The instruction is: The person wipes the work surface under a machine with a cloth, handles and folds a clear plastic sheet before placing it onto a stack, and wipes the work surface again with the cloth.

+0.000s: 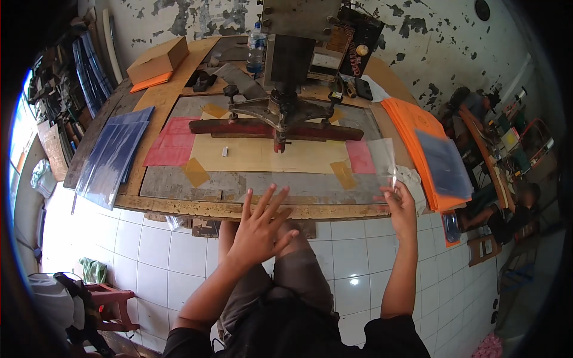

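Note:
My left hand (259, 230) hovers in front of the table's near edge, fingers spread, holding nothing. On the right, my right hand (400, 206) pinches the edge of a clear plastic sheet (384, 156) above the table's right side; its outline is hard to see against the grey surface. Ahead of both hands stands a press (283, 110) with a long dark-red bar (239, 127). Under the bar lies a pale yellow strip (256, 156), flanked by pink pieces (171, 143) and brown tape (194, 173). A small white piece (225, 151) rests on the strip.
Blue clear-covered sheets (116, 152) lie at the table's left. Orange folders (418, 143) are stacked at the right, with a blue plastic sheet (443, 164) on top. A cardboard box (158, 59), bottle (256, 51) and phone (363, 89) sit behind. Another person (516, 209) is at far right.

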Motion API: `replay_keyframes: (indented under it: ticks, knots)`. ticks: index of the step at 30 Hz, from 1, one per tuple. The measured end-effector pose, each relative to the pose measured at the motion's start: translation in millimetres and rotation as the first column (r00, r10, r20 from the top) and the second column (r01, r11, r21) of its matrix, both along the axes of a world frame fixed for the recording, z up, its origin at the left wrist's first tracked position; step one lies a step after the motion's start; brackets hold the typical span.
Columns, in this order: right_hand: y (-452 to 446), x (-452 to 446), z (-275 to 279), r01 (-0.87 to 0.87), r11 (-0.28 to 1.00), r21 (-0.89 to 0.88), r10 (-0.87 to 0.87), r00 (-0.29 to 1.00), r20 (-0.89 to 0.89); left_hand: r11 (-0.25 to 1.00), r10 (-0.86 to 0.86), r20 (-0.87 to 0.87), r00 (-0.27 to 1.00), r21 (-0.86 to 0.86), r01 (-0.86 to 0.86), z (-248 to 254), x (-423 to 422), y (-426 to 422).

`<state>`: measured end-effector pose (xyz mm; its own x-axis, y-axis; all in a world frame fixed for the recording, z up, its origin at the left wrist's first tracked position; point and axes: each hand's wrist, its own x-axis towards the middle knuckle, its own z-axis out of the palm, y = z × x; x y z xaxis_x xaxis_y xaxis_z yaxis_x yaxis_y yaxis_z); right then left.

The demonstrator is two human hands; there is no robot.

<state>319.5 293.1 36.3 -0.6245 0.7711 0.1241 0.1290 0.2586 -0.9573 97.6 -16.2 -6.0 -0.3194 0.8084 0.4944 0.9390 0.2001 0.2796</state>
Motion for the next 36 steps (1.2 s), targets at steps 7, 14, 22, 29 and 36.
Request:
replay_keyframes:
  ticks: [7,14,22,29,36]
  knots:
    - [70.9,31.4,-9.3,-0.139,0.37,0.919,-0.518,0.79,0.328,0.996,-0.026,0.029,0.999,-0.087,0.029,-17.1,-13.8,1.4]
    - [110.1,48.5,-30.6,-0.105,0.61,0.785,-0.274,0.902,0.334,0.999,0.009,0.016,1.0,-0.052,-0.008,-18.4,-11.3,4.3]
    - [56.8,0.2,30.5,0.008,0.775,0.631,-0.106,0.987,0.118,0.998,-0.011,0.039,0.999,-0.064,0.013,-18.9,-8.3,2.5]
    - [-3.7,-78.2,1.7,-0.456,0.571,0.683,0.328,0.889,0.32,0.993,-0.073,0.064,0.995,-0.083,0.078,-21.3,7.9,21.2]
    - [-39.8,-72.0,-1.9,-0.143,0.7,0.699,-0.022,0.975,0.222,0.996,-0.084,0.072,0.994,-0.028,0.087,-11.4,-10.7,10.4]
